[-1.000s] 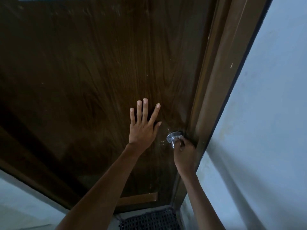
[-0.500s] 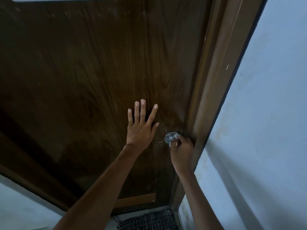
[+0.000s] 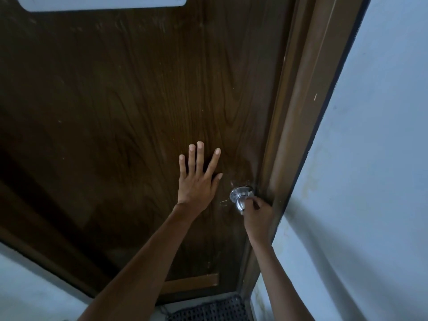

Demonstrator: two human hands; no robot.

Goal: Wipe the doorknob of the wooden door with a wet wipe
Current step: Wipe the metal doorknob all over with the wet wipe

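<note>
A dark brown wooden door (image 3: 129, 107) fills most of the view. Its silver doorknob (image 3: 239, 197) sits near the right edge, beside the frame. My right hand (image 3: 258, 217) is closed around the knob's outer end from below and to the right; a small pale bit of wet wipe (image 3: 249, 199) shows at the fingertips, the rest hidden in the hand. My left hand (image 3: 196, 179) lies flat on the door just left of the knob, fingers spread, holding nothing.
The lighter brown door frame (image 3: 298, 117) runs along the door's right side, with a pale wall (image 3: 375, 181) beyond it. A dark woven mat (image 3: 208, 310) lies on the floor at the door's foot. A white plate (image 3: 104, 3) is fixed at the door's top.
My right hand has slid lower and outward along the knob, so more of the silver knob shows. My left hand stays flat on the door.
</note>
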